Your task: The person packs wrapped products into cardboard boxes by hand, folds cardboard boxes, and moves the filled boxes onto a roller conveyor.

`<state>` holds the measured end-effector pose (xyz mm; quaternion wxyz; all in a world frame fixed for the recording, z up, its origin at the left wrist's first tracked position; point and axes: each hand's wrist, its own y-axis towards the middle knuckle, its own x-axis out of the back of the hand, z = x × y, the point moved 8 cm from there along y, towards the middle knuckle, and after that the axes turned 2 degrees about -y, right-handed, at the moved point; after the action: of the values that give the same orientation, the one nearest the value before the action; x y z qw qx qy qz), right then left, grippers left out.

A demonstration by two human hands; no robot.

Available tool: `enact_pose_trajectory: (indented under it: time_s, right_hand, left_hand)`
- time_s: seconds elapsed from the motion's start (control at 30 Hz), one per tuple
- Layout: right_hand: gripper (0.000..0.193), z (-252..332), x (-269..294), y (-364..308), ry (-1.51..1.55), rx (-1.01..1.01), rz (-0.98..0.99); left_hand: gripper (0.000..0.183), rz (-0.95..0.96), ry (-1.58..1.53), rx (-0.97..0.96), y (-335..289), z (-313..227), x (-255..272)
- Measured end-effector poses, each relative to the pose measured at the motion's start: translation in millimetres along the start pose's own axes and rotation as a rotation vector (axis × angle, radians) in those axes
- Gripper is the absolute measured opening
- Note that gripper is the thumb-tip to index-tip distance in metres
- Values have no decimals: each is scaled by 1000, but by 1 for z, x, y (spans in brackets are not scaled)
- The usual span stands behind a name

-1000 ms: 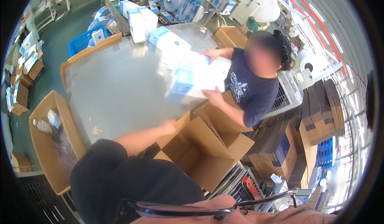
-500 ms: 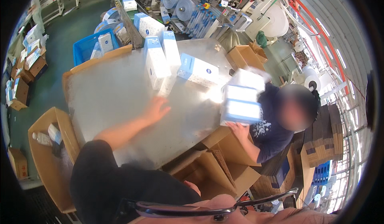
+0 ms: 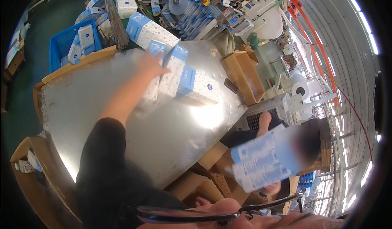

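Observation:
My left hand (image 3: 152,65) reaches across the metal table (image 3: 102,78), its fingers and thumb over a narrow blue-and-white tissue pack (image 3: 157,46). A second pack (image 3: 173,69) stands close against it on the right. Beside that lies another pack (image 3: 201,84), and a further one (image 3: 151,31) is at the far edge. Of my right hand (image 3: 202,201) only a small part shows, low down by an open cardboard box (image 3: 192,186); its grip is hidden. A co-worker at the right holds several tissue packs (image 3: 263,159) together, blurred by motion.
A blue crate (image 3: 57,51) with packs stands beyond the table's far left corner. An open carton (image 3: 38,180) is at the near left, another (image 3: 245,75) at the far right. Machinery with film rolls (image 3: 178,2) stands behind the table.
My left hand has moved farther over the table, from bare metal onto a tissue pack. The co-worker has brought the held packs nearer and lower, over the boxes. The whole view has shifted.

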<state>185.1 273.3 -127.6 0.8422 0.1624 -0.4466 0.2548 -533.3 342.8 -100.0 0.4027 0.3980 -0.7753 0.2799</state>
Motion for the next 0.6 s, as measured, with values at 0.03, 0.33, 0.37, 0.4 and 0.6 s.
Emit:
enact_pose_trajectory:
  time_s: [0.03, 0.33, 0.37, 0.4, 0.6]
  right_hand:
    - [25, 18, 9, 14, -22, 64, -66]
    - [52, 194, -65, 263, -38, 390, 23]
    - [55, 203, -77, 277, -69, 461, -16]
    - [55, 208, -87, 285, -68, 464, -13]
    - [60, 229, -119, 275, -199, 330, 125]
  left_hand:
    - [106, 28, 39, -120, 2, -12, -10]
    - [101, 382, -29, -429, -159, -40, -45]
    - [98, 398, -26, -473, -175, -44, -46]
    - [95, 414, -25, -523, -182, -47, -47]
    - [86, 42, -94, -748, -79, -63, 31]
